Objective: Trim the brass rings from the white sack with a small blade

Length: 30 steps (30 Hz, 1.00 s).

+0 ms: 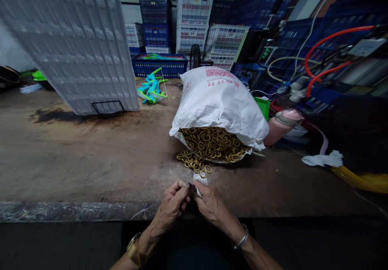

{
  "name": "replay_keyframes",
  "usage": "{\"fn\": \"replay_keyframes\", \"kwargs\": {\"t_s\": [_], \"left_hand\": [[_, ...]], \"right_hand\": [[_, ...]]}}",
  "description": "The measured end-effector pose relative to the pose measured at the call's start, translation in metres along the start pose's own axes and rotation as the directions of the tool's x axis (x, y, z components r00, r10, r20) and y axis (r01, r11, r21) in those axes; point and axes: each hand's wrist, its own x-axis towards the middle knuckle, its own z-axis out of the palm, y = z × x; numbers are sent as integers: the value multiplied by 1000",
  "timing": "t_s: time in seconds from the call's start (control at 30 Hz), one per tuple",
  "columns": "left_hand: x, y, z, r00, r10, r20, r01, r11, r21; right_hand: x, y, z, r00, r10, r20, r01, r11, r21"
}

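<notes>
At the table's front edge, my left hand [173, 200] is closed, thumb pressed against the curled fingers; whatever it pinches is too small to make out. Close beside it, my right hand [210, 203] is wrapped round a small dark pointed object [192, 190], its tip toward the left fingertips. Just beyond both hands, several loose brass-coloured rings [197, 165] lie on the wood. They spill from the mouth of a white woven sack [221, 100], which lies on its side, filled with more rings [212, 140].
A tall stack of translucent ribbed trays [91, 51] stands at left on the wooden table [100, 161]. Turquoise and green plastic pieces [151, 86] lie behind. A pink bottle [283, 126], red hoses [315, 55] and a yellow strip [360, 179] are at right. Crates [194, 35] fill the back.
</notes>
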Motion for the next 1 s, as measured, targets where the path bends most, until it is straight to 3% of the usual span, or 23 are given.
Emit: {"fn": "replay_keyframes", "kwargs": {"t_s": [0.2, 0.3, 0.4, 0.57, 0.73, 1.0], "left_hand": [[3, -6, -2, 998, 55, -6, -54, 998, 37], [1, -7, -2, 989, 144, -23, -140, 984, 109], [-6, -2, 0, 982, 187, -7, -183, 968, 172], [-19, 9, 7, 996, 59, 65, -63, 996, 65], [-13, 11, 8, 996, -79, 44, 87, 968, -235], [-9, 8, -1, 995, -47, 83, 67, 963, -263]], "right_hand": [[-3, 0, 2, 998, -25, 64, 33, 992, -118], [-2, 1, 2, 995, -29, 93, 46, 982, -185], [-1, 5, 1, 995, 25, 92, 1, 963, -269], [4, 23, -6, 981, 178, -80, -195, 908, -372], [11, 40, -14, 931, 158, -328, -277, 892, -356], [22, 38, -12, 922, 167, -350, -318, 842, -436]]}}
